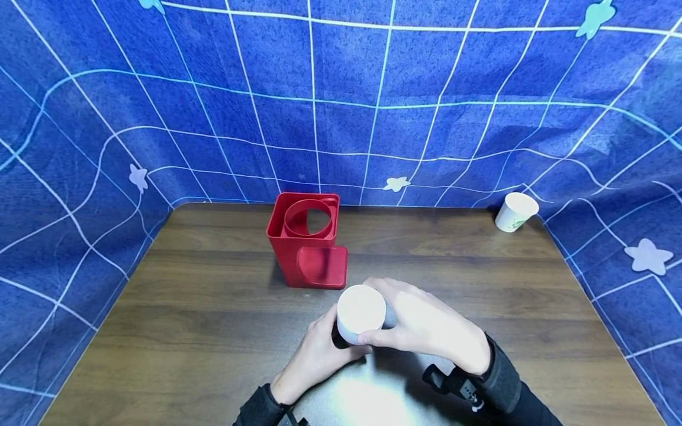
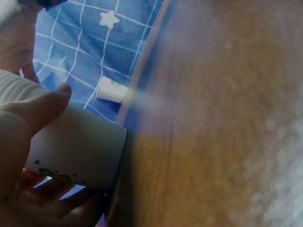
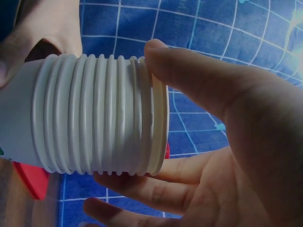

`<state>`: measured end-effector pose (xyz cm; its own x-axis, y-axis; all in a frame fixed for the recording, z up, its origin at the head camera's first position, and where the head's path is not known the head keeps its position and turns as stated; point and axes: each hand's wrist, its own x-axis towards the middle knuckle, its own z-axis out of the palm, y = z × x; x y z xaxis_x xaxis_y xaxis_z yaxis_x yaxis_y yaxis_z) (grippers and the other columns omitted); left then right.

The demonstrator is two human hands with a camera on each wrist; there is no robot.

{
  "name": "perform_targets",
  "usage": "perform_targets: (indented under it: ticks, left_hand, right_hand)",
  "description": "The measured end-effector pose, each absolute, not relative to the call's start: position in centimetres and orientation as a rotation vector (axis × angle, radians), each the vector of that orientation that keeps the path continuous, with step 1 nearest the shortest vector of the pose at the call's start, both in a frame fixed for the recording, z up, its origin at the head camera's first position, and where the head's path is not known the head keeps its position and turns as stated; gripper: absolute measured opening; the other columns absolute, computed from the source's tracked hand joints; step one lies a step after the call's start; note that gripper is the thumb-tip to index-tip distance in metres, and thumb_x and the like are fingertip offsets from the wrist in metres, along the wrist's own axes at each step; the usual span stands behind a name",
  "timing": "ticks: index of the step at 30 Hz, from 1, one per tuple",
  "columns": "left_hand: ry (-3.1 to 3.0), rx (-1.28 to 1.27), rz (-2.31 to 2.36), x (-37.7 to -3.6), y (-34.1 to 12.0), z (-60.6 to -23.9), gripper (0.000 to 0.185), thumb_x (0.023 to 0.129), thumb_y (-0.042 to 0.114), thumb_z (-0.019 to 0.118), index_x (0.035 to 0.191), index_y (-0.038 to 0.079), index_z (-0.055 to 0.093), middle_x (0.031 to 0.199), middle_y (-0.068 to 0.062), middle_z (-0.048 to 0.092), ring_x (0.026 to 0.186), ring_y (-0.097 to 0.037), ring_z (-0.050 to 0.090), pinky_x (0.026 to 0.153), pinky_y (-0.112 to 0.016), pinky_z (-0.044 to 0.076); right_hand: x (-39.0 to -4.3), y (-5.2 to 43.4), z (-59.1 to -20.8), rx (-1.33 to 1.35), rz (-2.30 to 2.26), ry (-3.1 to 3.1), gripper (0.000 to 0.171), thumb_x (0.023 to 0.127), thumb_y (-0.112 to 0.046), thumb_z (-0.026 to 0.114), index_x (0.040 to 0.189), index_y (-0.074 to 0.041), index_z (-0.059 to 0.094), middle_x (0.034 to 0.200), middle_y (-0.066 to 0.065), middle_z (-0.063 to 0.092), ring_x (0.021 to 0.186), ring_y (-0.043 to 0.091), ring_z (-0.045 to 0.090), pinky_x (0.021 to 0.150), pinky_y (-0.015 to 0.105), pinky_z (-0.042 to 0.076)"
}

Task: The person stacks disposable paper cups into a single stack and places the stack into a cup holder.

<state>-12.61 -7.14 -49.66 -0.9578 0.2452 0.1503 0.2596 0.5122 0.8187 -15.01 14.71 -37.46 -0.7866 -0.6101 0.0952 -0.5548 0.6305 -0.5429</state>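
Hands are meeting at the near centre of the wooden counter (image 1: 213, 307), both holding a stack of white paper cups (image 1: 361, 312). Left hand (image 1: 314, 358) is wrapping its thumb and fingers around the lower cup wall, its grip closing on the stack from the 8 o'clock side; the left wrist view is showing the thumb lying along the plain wall above a small green printed motif. Right hand (image 1: 426, 325) is curling over the stack from 3 o'clock, thumb on the near side and fingers on the far side, its grip pinching the nested rims (image 3: 109, 113), which are appearing as many close ridges in the right wrist view. Stack is sitting slightly tilted, its open mouth facing the head camera. Red cup dispenser (image 1: 308, 239), square with a round opening on top, is standing just beyond the hands at 12 o'clock. Single paper cup (image 1: 515, 212) is lying on its side at the counter's far right corner, at 2 o'clock, against the blue grid-patterned cloth (image 1: 373, 89).
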Motion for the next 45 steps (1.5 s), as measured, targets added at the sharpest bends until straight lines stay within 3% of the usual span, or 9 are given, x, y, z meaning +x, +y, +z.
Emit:
perform_targets:
  ticks: [7, 15, 19, 32, 39, 45]
  left_hand:
    - [-2.721, -0.440, -1.465, -12.7, -7.2, -49.6, 0.079, 0.072, 0.040, 0.094, 0.139, 0.022, 0.056, 0.127, 0.005, 0.070, 0.116, -0.009, 0.065, 0.101, -0.044, 0.054]
    - [-2.711, -0.434, -1.471, -12.8, -7.0, -49.6, 0.078, 0.071, 0.040, 0.094, 0.137, 0.023, 0.057, 0.124, 0.009, 0.070, 0.113, -0.007, 0.065, 0.098, -0.039, 0.054]
    - [-2.700, -0.434, -1.464, -12.7, -7.0, -49.7, 0.078, 0.070, 0.041, 0.095, 0.136, 0.023, 0.058, 0.123, 0.011, 0.071, 0.113, -0.006, 0.066, 0.098, -0.037, 0.055]
    - [-2.732, -0.414, -1.461, -12.6, -7.1, -49.7, 0.079, 0.071, 0.044, 0.094, 0.138, 0.023, 0.057, 0.126, 0.009, 0.070, 0.116, -0.009, 0.065, 0.100, -0.042, 0.054]
    - [-2.730, -0.435, -1.467, -12.6, -7.1, -49.8, 0.079, 0.072, 0.046, 0.093, 0.138, 0.023, 0.056, 0.126, 0.009, 0.070, 0.115, -0.009, 0.066, 0.099, -0.040, 0.055]
    - [-2.712, -0.447, -1.496, -12.7, -7.1, -49.8, 0.081, 0.072, 0.046, 0.093, 0.140, 0.024, 0.055, 0.127, 0.011, 0.069, 0.116, -0.007, 0.065, 0.100, -0.039, 0.054]
  right_hand:
    - [-15.1, 14.7, -37.4, -1.002, -0.855, 2.744, 0.065, 0.082, -0.053, 0.082, 0.132, -0.017, 0.062, 0.117, -0.005, 0.068, 0.105, 0.008, 0.062, 0.091, 0.035, 0.055]
    - [-15.8, 16.4, -36.3, -0.896, -0.823, 2.799, 0.078, 0.083, -0.052, 0.082, 0.142, -0.007, 0.058, 0.139, 0.008, 0.065, 0.129, 0.023, 0.061, 0.105, 0.047, 0.052]
    - [-16.7, 18.1, -35.8, -0.803, -0.877, 2.866, 0.080, 0.084, -0.049, 0.082, 0.146, -0.007, 0.055, 0.143, 0.009, 0.062, 0.133, 0.027, 0.058, 0.109, 0.051, 0.048]
    - [-23.9, 26.6, -36.8, -0.416, -1.054, 3.127, 0.082, 0.089, -0.041, 0.080, 0.150, 0.001, 0.044, 0.140, 0.027, 0.057, 0.120, 0.043, 0.058, 0.100, 0.060, 0.046]
    - [-27.5, 31.4, -38.6, -0.225, -1.113, 3.244, 0.088, 0.086, -0.035, 0.080, 0.151, 0.008, 0.039, 0.136, 0.037, 0.054, 0.127, 0.052, 0.048, 0.108, 0.065, 0.035]
    - [-29.9, 34.1, -39.4, -0.002, -1.081, 3.312, 0.095, 0.089, -0.041, 0.076, 0.155, 0.009, 0.030, 0.149, 0.043, 0.038, 0.139, 0.059, 0.034, 0.115, 0.068, 0.027]
